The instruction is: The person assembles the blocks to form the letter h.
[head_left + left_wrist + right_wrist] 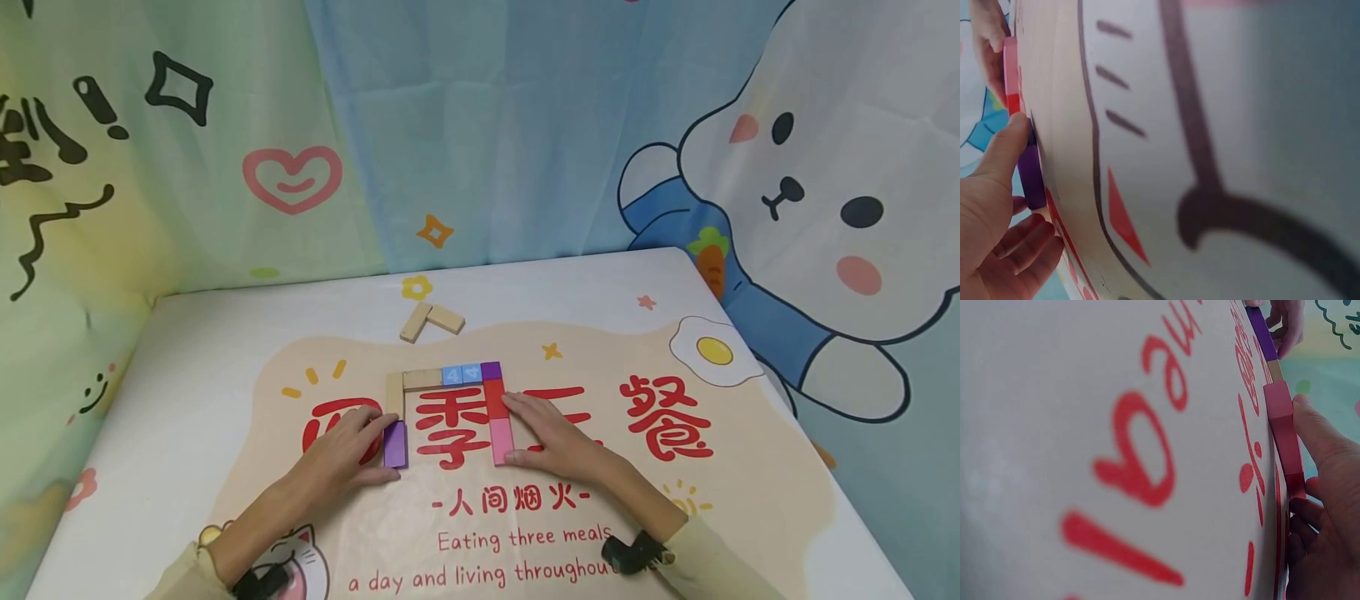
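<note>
Small rectangular blocks lie flat in a three-sided outline on the table. At its left side, my left hand (341, 450) pinches a purple block (395, 444), thumb at its near end and index finger by its far end. On the opposite side, my right hand (551, 437) rests against the outer edge with relaxed fingers. Its thumb touches the near end of a pink block (502, 440), and its fingertips lie beside a red block (495, 400). Wooden blocks (423, 380), light-blue blocks (461, 374) marked with a 4, and a dark purple block (491, 370) form the far side.
Two loose wooden blocks (447, 320) lie touching behind the outline. A printed cloth with red characters (666, 417) covers the table (585, 292). A patterned curtain (480, 133) hangs behind it.
</note>
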`<control>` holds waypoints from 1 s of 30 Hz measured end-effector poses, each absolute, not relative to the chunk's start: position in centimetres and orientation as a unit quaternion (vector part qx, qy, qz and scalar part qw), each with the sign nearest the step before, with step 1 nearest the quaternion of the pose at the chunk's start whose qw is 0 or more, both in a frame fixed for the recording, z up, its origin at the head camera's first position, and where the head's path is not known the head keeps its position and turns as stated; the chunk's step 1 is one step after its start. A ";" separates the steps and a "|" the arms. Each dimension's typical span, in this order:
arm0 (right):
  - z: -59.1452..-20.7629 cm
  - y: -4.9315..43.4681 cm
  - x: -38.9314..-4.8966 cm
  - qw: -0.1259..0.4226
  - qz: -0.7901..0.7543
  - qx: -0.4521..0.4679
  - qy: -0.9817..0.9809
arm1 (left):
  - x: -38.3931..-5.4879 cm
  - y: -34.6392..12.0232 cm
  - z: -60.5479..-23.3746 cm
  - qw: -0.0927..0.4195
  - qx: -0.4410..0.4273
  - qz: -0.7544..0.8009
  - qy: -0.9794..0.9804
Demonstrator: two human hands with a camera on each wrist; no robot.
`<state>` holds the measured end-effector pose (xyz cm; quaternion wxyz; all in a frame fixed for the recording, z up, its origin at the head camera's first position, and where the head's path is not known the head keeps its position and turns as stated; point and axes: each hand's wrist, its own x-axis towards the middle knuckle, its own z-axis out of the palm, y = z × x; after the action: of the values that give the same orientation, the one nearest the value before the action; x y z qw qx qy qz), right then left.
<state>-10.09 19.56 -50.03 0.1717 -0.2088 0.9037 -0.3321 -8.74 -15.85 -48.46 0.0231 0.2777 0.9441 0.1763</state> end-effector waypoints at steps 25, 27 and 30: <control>-50.0 19.6 -10.0 0.163 -0.333 -0.217 0.903 | -8.5 -15.6 -48.5 0.033 0.261 0.176 0.948; -50.0 19.6 -10.0 0.163 -0.332 -0.217 0.903 | -8.5 -15.6 -48.5 0.031 0.262 0.176 0.948; -50.0 19.6 -10.0 0.163 -0.332 -0.215 0.904 | -8.5 -15.5 -48.5 0.024 0.265 0.176 0.948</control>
<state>-9.97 19.60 -49.96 0.1634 -0.2152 0.9037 -0.3322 -8.47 -15.53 -48.48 0.0238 0.2650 0.9478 0.1759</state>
